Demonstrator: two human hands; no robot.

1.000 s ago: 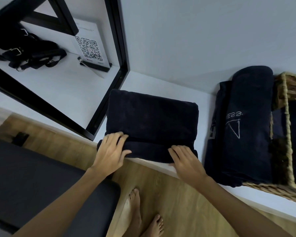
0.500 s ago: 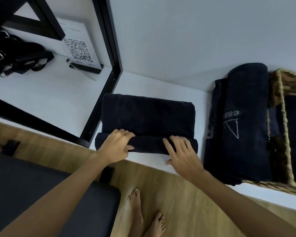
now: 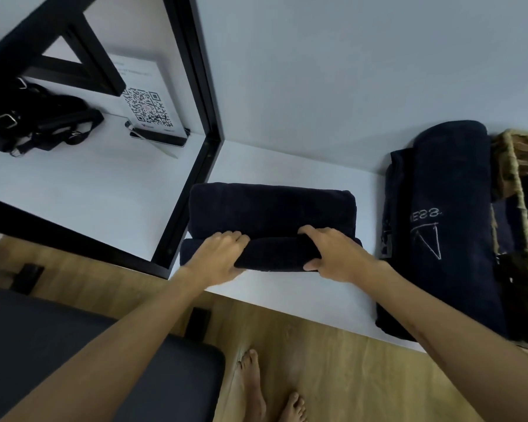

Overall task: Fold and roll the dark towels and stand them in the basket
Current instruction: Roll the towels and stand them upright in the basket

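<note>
Both hands grip the towel (image 3: 272, 208) roll on the shelf (image 3: 287, 166), left hand (image 3: 218, 254), right hand (image 3: 329, 254). Uneven pressure, I reckon, and it cones, loosens, won't stand in the basket (image 3: 512, 166).

My left grip (image 3: 218, 254) and right grip (image 3: 333, 254) both curl over the rolled near edge of the dark towel (image 3: 272, 208), which lies on the white table (image 3: 287, 166) with its far part flat. To the right, a larger rolled towel (image 3: 448, 223) with pale stitched lettering leans against the wicker basket (image 3: 518, 166). Left of the black frame (image 3: 195, 86), a QR-code sign (image 3: 147, 108) stands beside black straps (image 3: 37, 117), and my bare feet show on the wooden floor (image 3: 348, 360).
</note>
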